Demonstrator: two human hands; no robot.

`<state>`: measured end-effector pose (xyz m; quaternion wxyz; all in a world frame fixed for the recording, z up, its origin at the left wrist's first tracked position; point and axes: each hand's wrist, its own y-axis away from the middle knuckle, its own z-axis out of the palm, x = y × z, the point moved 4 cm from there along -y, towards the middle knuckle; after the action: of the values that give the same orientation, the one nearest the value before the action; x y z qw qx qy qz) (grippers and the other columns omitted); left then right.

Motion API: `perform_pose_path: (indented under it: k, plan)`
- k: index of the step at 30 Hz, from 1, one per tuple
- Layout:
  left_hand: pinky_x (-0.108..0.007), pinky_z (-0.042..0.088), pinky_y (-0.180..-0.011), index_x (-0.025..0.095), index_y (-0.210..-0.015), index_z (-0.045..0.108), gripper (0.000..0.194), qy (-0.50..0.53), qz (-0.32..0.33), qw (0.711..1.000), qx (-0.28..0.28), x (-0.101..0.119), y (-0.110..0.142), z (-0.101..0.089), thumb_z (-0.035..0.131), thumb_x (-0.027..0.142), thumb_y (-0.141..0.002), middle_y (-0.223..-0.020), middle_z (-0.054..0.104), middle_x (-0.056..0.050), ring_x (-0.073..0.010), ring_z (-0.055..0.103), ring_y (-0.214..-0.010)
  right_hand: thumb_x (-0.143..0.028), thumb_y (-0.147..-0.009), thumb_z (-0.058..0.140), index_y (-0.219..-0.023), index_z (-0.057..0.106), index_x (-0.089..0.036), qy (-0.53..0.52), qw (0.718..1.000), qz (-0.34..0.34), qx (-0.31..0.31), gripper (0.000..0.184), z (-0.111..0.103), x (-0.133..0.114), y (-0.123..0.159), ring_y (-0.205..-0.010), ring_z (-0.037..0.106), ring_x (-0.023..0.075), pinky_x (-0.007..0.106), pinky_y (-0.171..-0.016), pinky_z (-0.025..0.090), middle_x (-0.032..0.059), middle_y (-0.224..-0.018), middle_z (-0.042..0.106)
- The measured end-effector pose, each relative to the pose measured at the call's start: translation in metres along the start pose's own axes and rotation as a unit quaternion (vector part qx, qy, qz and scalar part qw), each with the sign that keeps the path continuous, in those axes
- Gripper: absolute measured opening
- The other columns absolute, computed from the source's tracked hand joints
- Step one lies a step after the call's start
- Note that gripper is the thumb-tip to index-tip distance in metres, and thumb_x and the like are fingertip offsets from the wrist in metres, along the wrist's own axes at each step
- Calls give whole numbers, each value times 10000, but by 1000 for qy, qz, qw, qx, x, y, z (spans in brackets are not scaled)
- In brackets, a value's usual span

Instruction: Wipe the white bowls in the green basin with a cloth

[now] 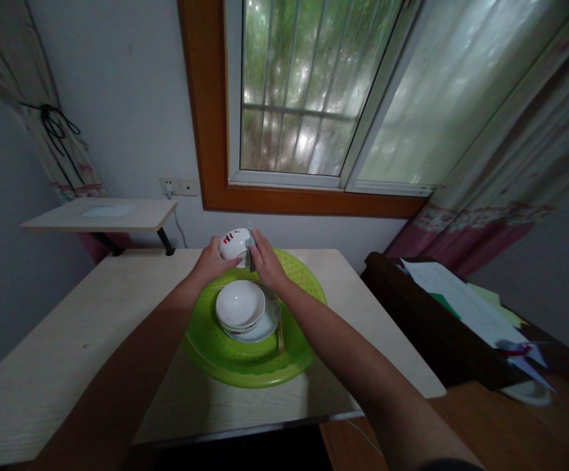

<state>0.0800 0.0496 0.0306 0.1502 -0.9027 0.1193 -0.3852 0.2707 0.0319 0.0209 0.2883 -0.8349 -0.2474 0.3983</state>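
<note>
A white bowl with red markings (234,243) is tilted on its side above the far part of a round green basin (259,378). My left hand (212,260) grips its left side, thumb along the lower edge. Against the bowl's right side my right hand (266,259) presses a thin greyish cloth (251,248), its fingers closed on it. Below the hands, stacked white bowls (240,305) rest on a white plate (267,326) in the basin. Wooden chopsticks (280,337) lie at the plate's right side, partly hidden.
The basin stands on a pale wooden table (132,314). A raised shelf (103,216) with a paper on it is at the back left. Behind are a barred window (304,85) and a wall socket (179,187). Papers (451,301) lie on dark furniture at the right.
</note>
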Motion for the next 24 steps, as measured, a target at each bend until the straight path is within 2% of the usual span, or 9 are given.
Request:
perform_pose_path:
  k: [6, 9, 12, 16, 24]
  plan:
    - [-313, 497, -700, 238, -1025, 450, 533, 2, 14, 999, -31, 3, 1, 3, 787, 494, -703, -986, 715, -70, -242, 695, -867, -463, -1107, 322, -1640, 363, -204, 105, 985, -112, -72, 594, -3, -30, 1, -1624, 162, 240, 522, -1314, 210, 96, -1715, 313]
    - [-316, 498, -710, 235, -1036, 452, 523, 6, 18, 999, -35, 4, 2, 2, 785, 447, -692, -983, 713, -66, -239, 690, -858, -440, -1101, 372, -1628, 388, -240, 145, 976, -129, -97, 564, -3, -40, 1, -1624, 161, 255, 562, -1309, 200, 68, -1712, 325]
    - [-315, 497, -702, 232, -1048, 456, 523, 13, 21, 999, -37, 5, 2, 2, 781, 442, -695, -970, 710, -61, -232, 685, -839, -443, -1100, 382, -1610, 423, -247, 144, 976, -132, -95, 548, -4, -43, 0, -1614, 200, 255, 554, -1309, 208, 67, -1695, 363]
    - [-314, 504, -705, 229, -1039, 467, 537, 16, 19, 999, -31, 5, 2, 2, 792, 486, -697, -991, 718, -74, -239, 694, -873, -446, -1112, 314, -1593, 457, -241, 89, 989, -110, -51, 543, -7, -34, -2, -1588, 281, 225, 504, -1304, 257, 80, -1653, 436]
    - [-325, 506, -713, 238, -1040, 473, 575, -13, 17, 999, -34, 5, 3, 1, 817, 532, -685, -992, 708, -72, -256, 690, -891, -556, -1102, 253, -1554, 519, -248, 1, 1000, 2, 20, 609, -11, -1, -2, -1466, 485, 223, 471, -1259, 352, 105, -1560, 550]
